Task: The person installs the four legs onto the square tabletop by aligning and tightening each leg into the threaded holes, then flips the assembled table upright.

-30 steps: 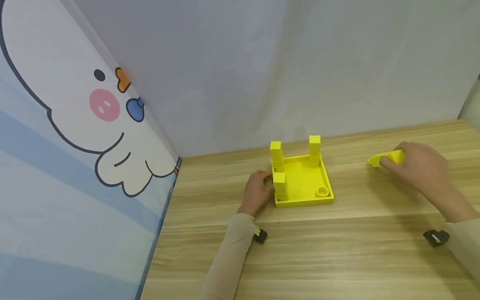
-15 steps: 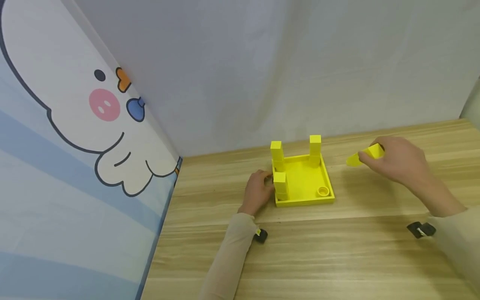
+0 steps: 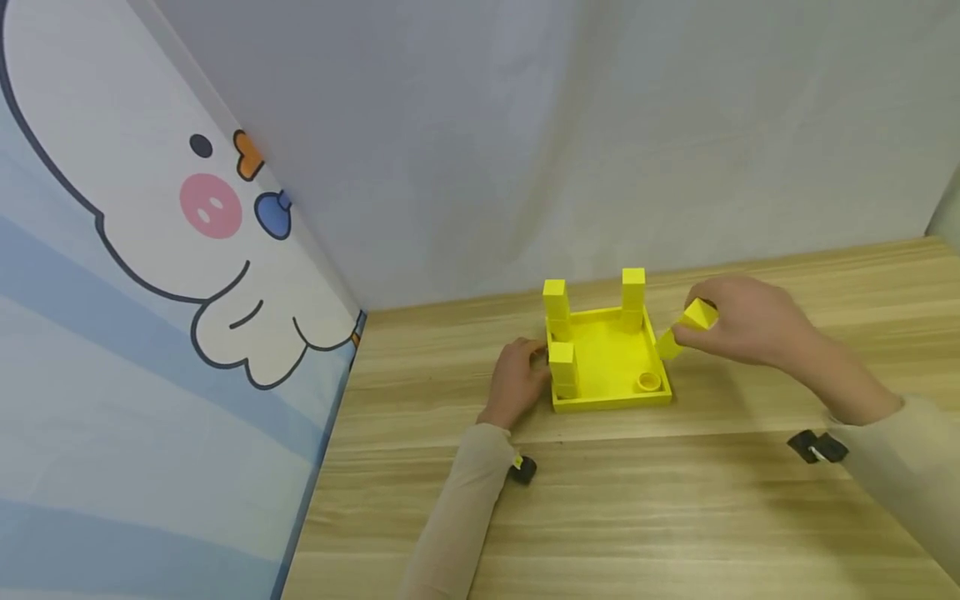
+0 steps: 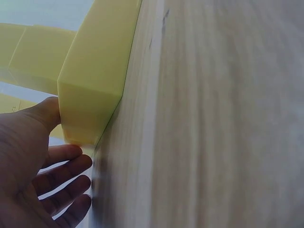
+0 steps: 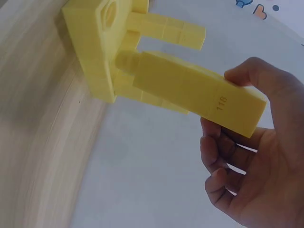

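A yellow square tray point(image 3: 611, 354) lies on the wooden table, with upright square posts at three corners: back left point(image 3: 557, 304), back right point(image 3: 633, 296) and front left point(image 3: 563, 367). A round socket point(image 3: 648, 382) occupies its front right corner. My left hand point(image 3: 516, 379) holds the tray's left side, thumb at the wall and fingers point(image 4: 66, 180) bent beside the corner. My right hand point(image 3: 750, 321) pinches another yellow square post point(image 5: 194, 90), marked 118, between thumb and fingers. It is tilted, its round peg end point(image 5: 127, 61) pointing down toward the tray's right side near the socket.
The wooden table point(image 3: 637, 508) extends toward me and to both sides. Behind it hangs a pale grey curtain point(image 3: 465, 167). A panel with a cartoon bird point(image 3: 142, 167) stands along the left edge. Dark wrist devices point(image 3: 817, 446) sit at both cuffs.
My right hand has moved left toward the tray with the post, which has turned from nearly level to pointing down. The left hand and the tray stay in place.
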